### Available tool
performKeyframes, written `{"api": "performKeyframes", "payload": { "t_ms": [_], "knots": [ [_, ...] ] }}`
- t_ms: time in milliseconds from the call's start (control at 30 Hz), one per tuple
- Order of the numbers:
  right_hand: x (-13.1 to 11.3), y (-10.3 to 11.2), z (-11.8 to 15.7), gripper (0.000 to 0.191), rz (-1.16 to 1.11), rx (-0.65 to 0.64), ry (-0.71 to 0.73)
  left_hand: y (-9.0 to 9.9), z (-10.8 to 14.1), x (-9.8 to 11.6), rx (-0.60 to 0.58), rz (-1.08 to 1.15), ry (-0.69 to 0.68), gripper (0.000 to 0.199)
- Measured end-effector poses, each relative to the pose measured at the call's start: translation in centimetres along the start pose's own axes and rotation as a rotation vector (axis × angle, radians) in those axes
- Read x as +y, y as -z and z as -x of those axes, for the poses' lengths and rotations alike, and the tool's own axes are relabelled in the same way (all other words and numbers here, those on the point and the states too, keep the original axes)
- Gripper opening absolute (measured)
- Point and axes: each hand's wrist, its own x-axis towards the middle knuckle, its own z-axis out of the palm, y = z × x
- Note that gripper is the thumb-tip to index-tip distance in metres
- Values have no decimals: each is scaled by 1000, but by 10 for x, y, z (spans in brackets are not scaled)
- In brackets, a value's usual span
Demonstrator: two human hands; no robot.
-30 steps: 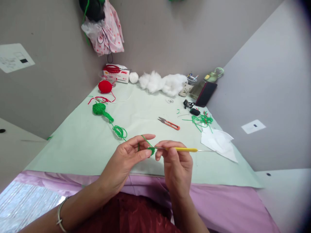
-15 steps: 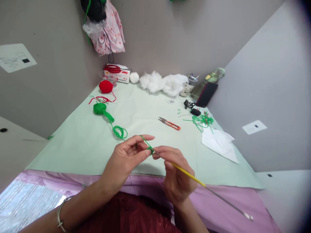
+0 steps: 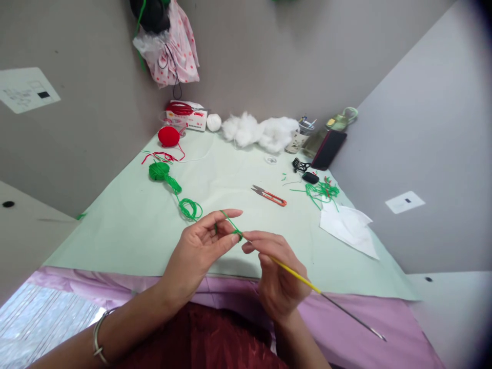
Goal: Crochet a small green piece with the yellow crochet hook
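Between the thumb and fingers of my left hand [image 3: 205,241] is pinched a small piece of green crochet [image 3: 238,234]. A strand of green yarn [image 3: 229,220] runs from it up over my raised left index finger. My right hand [image 3: 282,271] grips a crochet hook [image 3: 294,274] with a yellow handle and metal ends. Its front tip meets the green piece; the exact stitch is too small to make out. The hook's rear end points down to the right. Beyond my left hand lies a loose coil of green yarn [image 3: 190,209], joined to the green yarn ball [image 3: 159,171].
Orange thread snips [image 3: 269,195] lie mid-table. Along the back stand a red yarn ball [image 3: 168,136], a white yarn ball [image 3: 213,122], white stuffing [image 3: 259,132] and a phone [image 3: 329,149]. Green yarn scraps [image 3: 323,190] and white paper [image 3: 348,228] lie at right.
The hook's rear end has swung slightly left and up as my right hand turned a little. My left hand keeps its pinch on the green piece. The view has shifted slightly.
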Motion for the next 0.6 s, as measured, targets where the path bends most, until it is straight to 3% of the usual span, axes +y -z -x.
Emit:
{"api": "performKeyframes", "payload": {
  "t_ms": [133,233,300,367,500,600],
  "knots": [
    [5,1,8,38,232,-78,70,-3,2,1,-39,82,59,32],
    [9,1,14,47,369,-74,145,-5,2,4,-90,196,199,41],
    [7,1,13,43,272,-20,101,-3,1,7,-125,259,296,46],
    [3,3,8,34,110,31,-37,0,-1,11,-146,279,336,45],
    [-5,4,-4,23,-219,136,-299,3,-2,13,-128,238,274,38],
    [-4,0,-6,20,-351,94,-376,2,0,8,-132,174,211,37]
  ]
}}
